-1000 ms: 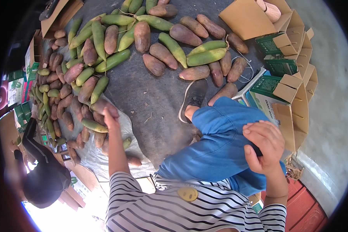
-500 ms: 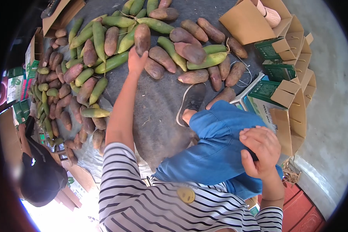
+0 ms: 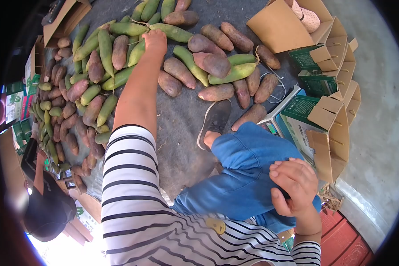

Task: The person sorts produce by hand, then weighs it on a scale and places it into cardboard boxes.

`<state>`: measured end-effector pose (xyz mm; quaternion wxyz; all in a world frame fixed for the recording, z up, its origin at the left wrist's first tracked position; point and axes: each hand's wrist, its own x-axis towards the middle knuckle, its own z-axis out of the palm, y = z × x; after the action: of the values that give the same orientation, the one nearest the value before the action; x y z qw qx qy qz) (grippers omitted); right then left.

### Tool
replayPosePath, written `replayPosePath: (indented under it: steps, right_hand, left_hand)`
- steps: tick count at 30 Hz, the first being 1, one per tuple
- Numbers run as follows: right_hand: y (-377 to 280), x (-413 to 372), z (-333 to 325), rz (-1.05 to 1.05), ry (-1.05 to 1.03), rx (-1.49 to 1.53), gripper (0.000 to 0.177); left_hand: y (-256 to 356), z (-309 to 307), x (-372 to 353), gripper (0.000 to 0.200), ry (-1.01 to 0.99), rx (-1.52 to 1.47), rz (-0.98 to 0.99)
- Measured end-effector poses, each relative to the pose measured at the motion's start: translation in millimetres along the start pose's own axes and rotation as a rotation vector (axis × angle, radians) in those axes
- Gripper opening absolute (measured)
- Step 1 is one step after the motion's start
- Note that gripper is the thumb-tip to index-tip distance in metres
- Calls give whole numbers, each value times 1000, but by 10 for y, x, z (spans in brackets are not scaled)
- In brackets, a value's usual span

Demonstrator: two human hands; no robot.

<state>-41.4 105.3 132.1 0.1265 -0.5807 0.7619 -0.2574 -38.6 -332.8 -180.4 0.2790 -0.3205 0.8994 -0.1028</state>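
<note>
The left hand [image 3: 155, 41] is resting among loosely piled green vegetables [image 3: 172, 33], its grip, like the right hand's [image 3: 297, 182], impossible to tell; nudging could send some rolling.

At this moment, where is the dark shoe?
In the head view, the shoe is slightly right of the middle, just below a reddish root and above and left of the blue trouser leg.
</note>
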Motion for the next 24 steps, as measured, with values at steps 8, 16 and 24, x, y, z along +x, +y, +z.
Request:
replayPosePath:
  steps: [8, 16, 24]
  right_hand:
    - [-11, -6, 4, -19, 21, 16, 30]
    - [-20, -49, 19, -43, 83, 31, 27]
    - [-18, -138, 2, -57, 132, 16, 25]
  left_hand:
    - [-320, 180, -404, 44, 169, -311, -172]
    - [-650, 509, -1193, 72, 5, -562, -162]
    - [145, 2299, -2052, 87, -48, -1381, -633]
